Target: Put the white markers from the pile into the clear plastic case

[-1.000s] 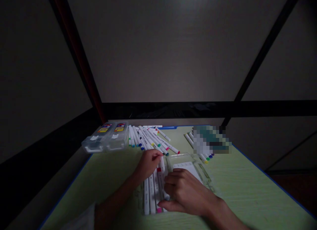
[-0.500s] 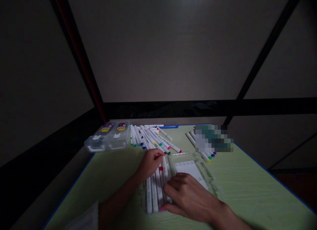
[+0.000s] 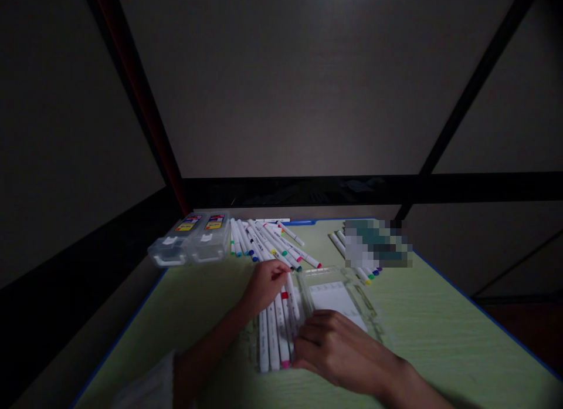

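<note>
An open clear plastic case (image 3: 320, 273) lies in front of me, its left half lined with several white markers (image 3: 272, 333) side by side; one has a pink end, another a red band. At the row's far end my left hand (image 3: 266, 286) is closed, thumb and fingertips pinching the tip of the rightmost white marker (image 3: 291, 297). My right hand (image 3: 336, 353) is curled at the near end of that same marker, fingers closed around it and hiding that end. A white sheet (image 3: 334, 300) lies in the case's right half, partly behind my right hand.
Beyond the case lies a loose pile of white markers (image 3: 268, 242) with coloured ends. Two closed clear cases (image 3: 206, 244) stand at the back left. More markers (image 3: 352, 259) lie at the right beside a blurred-out patch. The green table (image 3: 440, 333) has a blue edge.
My right thumb has drawn in from the pink-ended marker, which now shows its end. My left hand keeps its pinch at the far end. The view has shifted slightly.
</note>
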Demonstrator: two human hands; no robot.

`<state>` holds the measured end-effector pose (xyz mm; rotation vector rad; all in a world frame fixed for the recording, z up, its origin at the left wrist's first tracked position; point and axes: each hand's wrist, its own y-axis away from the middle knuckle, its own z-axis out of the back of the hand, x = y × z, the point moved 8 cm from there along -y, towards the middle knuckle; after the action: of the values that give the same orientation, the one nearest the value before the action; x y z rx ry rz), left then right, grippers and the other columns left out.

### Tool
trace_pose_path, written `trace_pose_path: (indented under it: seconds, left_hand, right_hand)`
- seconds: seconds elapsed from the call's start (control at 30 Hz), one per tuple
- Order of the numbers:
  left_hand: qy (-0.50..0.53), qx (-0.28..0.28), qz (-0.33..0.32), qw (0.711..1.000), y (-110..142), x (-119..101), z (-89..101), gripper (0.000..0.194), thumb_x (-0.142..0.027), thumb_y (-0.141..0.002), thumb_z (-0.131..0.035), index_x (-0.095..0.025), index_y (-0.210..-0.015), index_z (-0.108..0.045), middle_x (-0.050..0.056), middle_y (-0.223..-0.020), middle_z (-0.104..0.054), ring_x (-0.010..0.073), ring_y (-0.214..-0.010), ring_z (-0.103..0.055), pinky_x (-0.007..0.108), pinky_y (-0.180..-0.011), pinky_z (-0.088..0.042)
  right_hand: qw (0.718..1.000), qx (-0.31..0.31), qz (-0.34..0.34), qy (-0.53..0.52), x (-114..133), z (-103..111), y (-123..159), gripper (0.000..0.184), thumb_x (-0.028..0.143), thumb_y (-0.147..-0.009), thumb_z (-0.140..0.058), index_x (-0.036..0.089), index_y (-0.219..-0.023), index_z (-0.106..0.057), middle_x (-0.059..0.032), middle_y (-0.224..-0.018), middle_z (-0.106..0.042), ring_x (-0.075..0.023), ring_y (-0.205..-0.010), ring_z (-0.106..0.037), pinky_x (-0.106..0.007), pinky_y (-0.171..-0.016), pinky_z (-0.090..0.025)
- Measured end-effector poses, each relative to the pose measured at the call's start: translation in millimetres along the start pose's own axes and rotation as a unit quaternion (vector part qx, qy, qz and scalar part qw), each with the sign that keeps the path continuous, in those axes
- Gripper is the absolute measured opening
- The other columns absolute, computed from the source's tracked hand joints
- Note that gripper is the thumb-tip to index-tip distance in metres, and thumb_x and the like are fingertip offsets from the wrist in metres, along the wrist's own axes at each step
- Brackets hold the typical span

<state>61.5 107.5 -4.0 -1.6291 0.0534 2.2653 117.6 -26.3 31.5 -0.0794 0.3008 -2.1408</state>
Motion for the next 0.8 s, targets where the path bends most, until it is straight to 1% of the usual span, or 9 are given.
trace_pose_path:
  seconds: [0.13,0.23,0.37,0.47,0.53,0.7,0.8]
  left_hand:
    - [0.016,-0.003,0.007,1.000,1,-3,0.9,0.014,-0.008,-0.065,-0.050,-0.012,-0.069,-0.063,0.004,-0.064,-0.065,0.0136,-0.065,-0.061,0.021,-0.060,-0.046]
    - [0.030,-0.006,0.010,0.999,2,-8,1.3,0.013,-0.007,-0.064,-0.050,-0.012,-0.068,-0.062,0.003,-0.065,-0.066,0.0138,-0.066,-0.062,0.021,-0.061,-0.046]
    - [0.033,0.001,0.019,0.999,3,-13,1.0,0.012,-0.008,-0.063,-0.051,-0.013,-0.069,-0.060,0.001,-0.060,-0.063,0.0133,-0.062,-0.061,0.020,-0.056,-0.045]
    - [0.026,0.005,0.034,0.999,4,-12,1.8,0.011,-0.011,-0.064,-0.052,-0.012,-0.071,-0.060,-0.001,-0.054,-0.060,0.0120,-0.055,-0.058,0.019,-0.050,-0.041]
    - [0.021,0.004,0.038,0.999,4,-10,3.0,0.011,-0.013,-0.064,-0.053,-0.012,-0.073,-0.059,-0.001,-0.055,-0.059,0.0111,-0.052,-0.057,0.018,-0.048,-0.039]
    - [0.016,0.003,0.031,0.999,2,-5,3.2,0.009,-0.015,-0.064,-0.055,-0.011,-0.071,-0.060,0.002,-0.062,-0.062,0.0120,-0.058,-0.058,0.020,-0.053,-0.041]
    - [-0.012,-0.005,0.024,1.000,2,-5,4.1,0.009,-0.014,-0.063,-0.055,-0.011,-0.070,-0.061,0.003,-0.062,-0.061,0.0124,-0.060,-0.057,0.021,-0.057,-0.042]
  right_hand:
    - [0.999,0.030,-0.018,-0.019,-5,2,2,0.023,0.029,-0.088,-0.041,0.017,-0.071,-0.053,0.0011,-0.064,-0.059,-0.0114,-0.057,-0.053,-0.027,-0.054,-0.034]
    - [0.998,0.043,-0.014,-0.033,-5,3,4,0.018,0.024,-0.086,-0.043,0.017,-0.073,-0.054,0.0009,-0.065,-0.059,-0.0114,-0.058,-0.053,-0.027,-0.053,-0.034]
    - [0.999,0.030,-0.001,-0.023,-5,6,6,0.018,0.021,-0.085,-0.045,0.017,-0.070,-0.054,0.0002,-0.064,-0.057,-0.0119,-0.058,-0.051,-0.029,-0.055,-0.034]
    - [1.000,0.017,0.005,-0.013,-5,9,6,0.019,0.018,-0.086,-0.042,0.018,-0.071,-0.053,0.0004,-0.065,-0.057,-0.0123,-0.060,-0.051,-0.030,-0.058,-0.034]
    - [1.000,0.008,0.006,-0.007,-5,12,6,0.020,0.018,-0.087,-0.041,0.018,-0.071,-0.052,0.0004,-0.065,-0.057,-0.0124,-0.061,-0.050,-0.030,-0.059,-0.034]
    - [1.000,-0.008,0.013,0.008,-4,12,9,0.021,0.020,-0.087,-0.040,0.018,-0.069,-0.051,0.0008,-0.062,-0.056,-0.0126,-0.059,-0.048,-0.030,-0.057,-0.031]
    - [1.000,-0.014,0.018,0.007,-4,9,16,0.019,0.018,-0.087,-0.040,0.018,-0.073,-0.052,0.0012,-0.064,-0.056,-0.0121,-0.060,-0.047,-0.029,-0.056,-0.030]
